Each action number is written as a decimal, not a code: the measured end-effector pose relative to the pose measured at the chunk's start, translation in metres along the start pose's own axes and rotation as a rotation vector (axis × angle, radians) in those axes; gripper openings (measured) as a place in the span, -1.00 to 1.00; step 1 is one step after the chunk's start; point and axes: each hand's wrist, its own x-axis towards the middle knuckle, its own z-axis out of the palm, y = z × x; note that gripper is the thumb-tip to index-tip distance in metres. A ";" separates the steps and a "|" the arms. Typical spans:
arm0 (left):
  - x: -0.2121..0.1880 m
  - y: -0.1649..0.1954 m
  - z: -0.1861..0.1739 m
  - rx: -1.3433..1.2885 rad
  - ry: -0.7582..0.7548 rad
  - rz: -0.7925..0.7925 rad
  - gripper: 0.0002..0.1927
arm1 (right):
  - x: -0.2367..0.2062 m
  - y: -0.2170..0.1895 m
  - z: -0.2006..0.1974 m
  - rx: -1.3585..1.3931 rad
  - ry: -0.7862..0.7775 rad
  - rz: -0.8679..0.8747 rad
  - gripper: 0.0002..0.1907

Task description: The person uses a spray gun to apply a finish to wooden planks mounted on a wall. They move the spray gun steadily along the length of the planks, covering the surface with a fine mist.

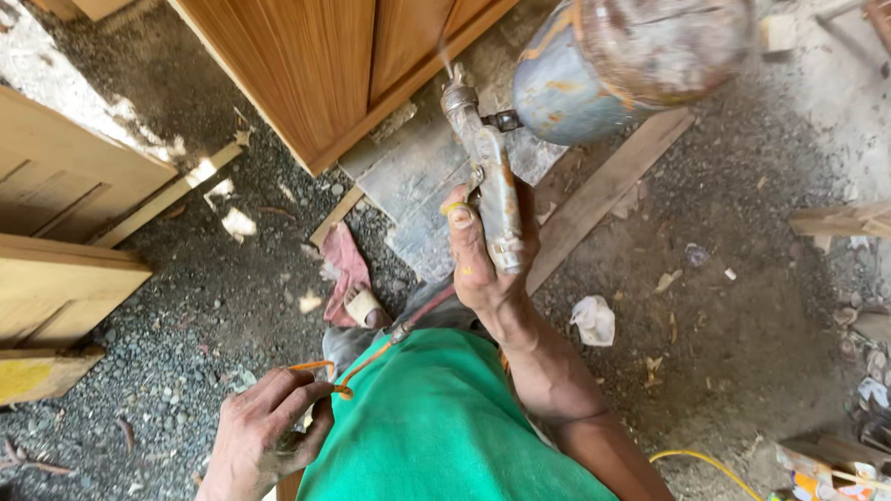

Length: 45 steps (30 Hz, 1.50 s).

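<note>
Woodworking yard: varnished cabinet, planks, gravel.

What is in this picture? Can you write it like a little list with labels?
Place: gravel ground with wood scraps
Right hand: gripping a worn metal spray gun
Spray gun cup: a blue, rust-stained metal cup on the gun's side
Left hand: pinching an orange hose
Hose: runs across the green shirt towards the gun
In front: a varnished wooden cabinet
Left side: pale wooden door panels
Near the foot: a red cloth and a white crumpled scrap
</note>
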 end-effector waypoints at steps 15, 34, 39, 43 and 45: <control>0.001 -0.022 0.012 0.073 -0.181 -0.125 -0.74 | -0.054 0.141 0.015 -0.175 -0.055 0.265 -0.50; -0.028 -0.105 0.060 0.049 -0.180 -0.318 -0.86 | -0.069 0.216 0.025 -0.190 -0.100 0.638 -0.49; -0.021 -0.172 0.107 0.245 -0.251 -0.370 -0.77 | -0.069 0.132 -0.021 0.154 -0.038 0.395 -0.36; 0.050 -0.132 0.134 0.146 -0.158 -0.195 -0.72 | -0.050 0.087 -0.076 0.261 -0.075 0.224 -0.42; 0.101 -0.086 0.140 -0.067 -0.044 -0.094 -0.76 | -0.036 0.077 -0.100 0.302 -0.078 0.115 -0.41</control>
